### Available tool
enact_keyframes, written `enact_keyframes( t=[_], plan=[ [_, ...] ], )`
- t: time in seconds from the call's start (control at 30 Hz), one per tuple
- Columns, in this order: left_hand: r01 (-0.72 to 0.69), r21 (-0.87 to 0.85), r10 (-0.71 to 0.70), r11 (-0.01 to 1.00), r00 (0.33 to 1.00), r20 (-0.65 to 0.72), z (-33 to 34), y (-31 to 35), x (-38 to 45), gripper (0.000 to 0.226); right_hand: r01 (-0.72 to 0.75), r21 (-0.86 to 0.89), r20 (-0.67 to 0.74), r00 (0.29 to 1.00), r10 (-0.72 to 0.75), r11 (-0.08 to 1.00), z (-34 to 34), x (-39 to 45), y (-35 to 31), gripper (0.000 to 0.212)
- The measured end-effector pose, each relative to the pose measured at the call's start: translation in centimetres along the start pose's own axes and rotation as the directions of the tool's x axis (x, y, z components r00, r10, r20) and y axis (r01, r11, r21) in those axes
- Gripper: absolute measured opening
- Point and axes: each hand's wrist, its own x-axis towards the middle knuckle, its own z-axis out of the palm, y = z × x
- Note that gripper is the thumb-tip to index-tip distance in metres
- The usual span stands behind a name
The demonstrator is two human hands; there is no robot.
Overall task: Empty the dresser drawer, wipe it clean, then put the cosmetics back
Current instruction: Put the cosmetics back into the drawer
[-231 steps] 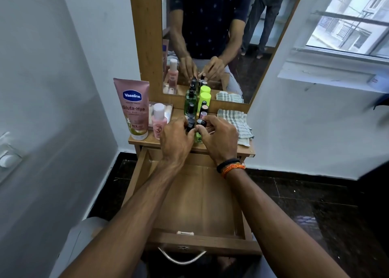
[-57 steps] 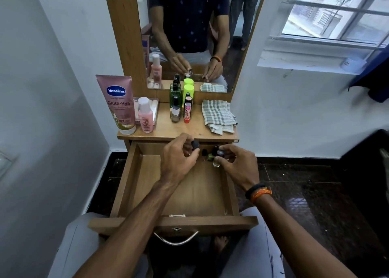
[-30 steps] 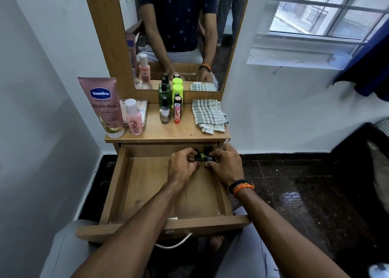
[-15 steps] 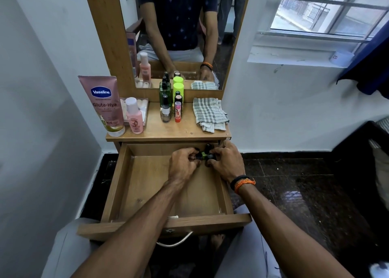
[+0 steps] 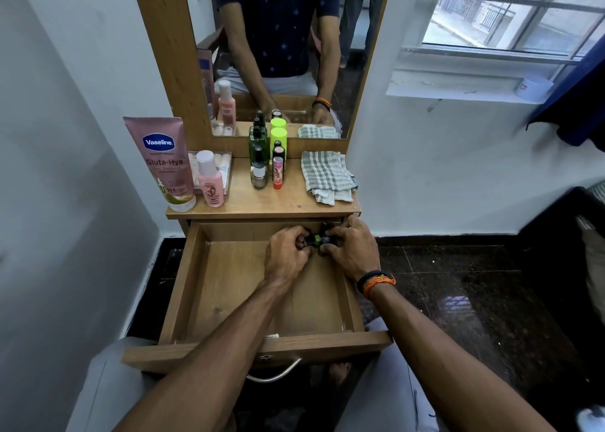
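Note:
The wooden drawer (image 5: pixel 229 287) is pulled out, its floor bare wood. At its back right corner my left hand (image 5: pixel 284 255) and my right hand (image 5: pixel 352 251) close around a cluster of small dark-capped bottles (image 5: pixel 319 239), one with a green body. On the dresser top (image 5: pixel 288 202) stand a pink Vaseline tube (image 5: pixel 163 163), a small pink bottle (image 5: pixel 209 183), a green glass bottle (image 5: pixel 257 143), a lime-green bottle (image 5: pixel 278 137), a nail polish bottle (image 5: pixel 259 173) and a pink lip balm (image 5: pixel 277 173). A checked cloth (image 5: pixel 327 174) lies at the right.
A mirror (image 5: pixel 278 48) rises behind the dresser top. A clear box (image 5: pixel 226 166) sits behind the pink bottle. White walls flank both sides; a window ledge with a white tub (image 5: pixel 533 88) is at the upper right. The floor is dark tile.
Both hands carried the small bottles from the dresser top down into the drawer's back right corner. Over the last second they have stayed there, barely shifting.

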Motion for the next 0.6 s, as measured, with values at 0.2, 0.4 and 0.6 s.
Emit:
enact_keyframes(
  t=[0.2,0.4,0.6],
  plan=[
    [-0.003,0.021,0.003,1.000,1.000,0.012,0.0,0.2,-0.1,0.028,-0.009,0.010,-0.007,1.000,0.009,1.000,-0.1,-0.3,0.0,0.045],
    [-0.002,0.067,0.003,0.998,1.000,-0.023,-0.8,0.3,-0.4,0.038,-0.008,0.051,-0.071,0.997,0.012,0.999,-0.8,-1.1,-0.3,0.041],
    [-0.014,0.043,0.020,0.999,0.989,-0.150,-2.4,1.2,-0.9,0.019,0.069,0.139,-0.212,0.977,-0.038,0.988,-2.3,-1.1,-2.2,0.014]
  ],
)
